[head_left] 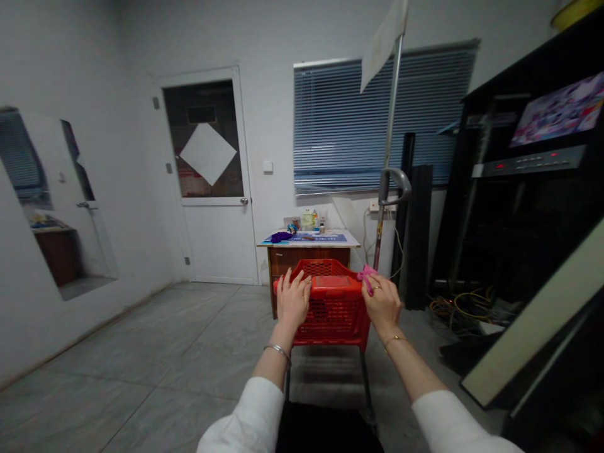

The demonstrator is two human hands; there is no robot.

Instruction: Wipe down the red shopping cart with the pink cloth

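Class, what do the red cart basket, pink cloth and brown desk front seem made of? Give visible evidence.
Red cart basket: probably plastic, slightly glossy, with uniform colour and a moulded lattice.
Pink cloth: likely matt fabric, bunched in folds at the right hand.
Brown desk front: perhaps wood or veneer, dull and reddish-brown; grain unclear.

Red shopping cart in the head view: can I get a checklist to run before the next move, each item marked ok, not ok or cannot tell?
1. Left hand on the handle: ok, at its left end.
2. Right hand at the handle: ok, at its right end.
3. Right hand free of other things: not ok, it has a pink cloth.
4. Way ahead of the red shopping cart clear: not ok, a desk stands there.
5. Wheels unobstructed: cannot tell.
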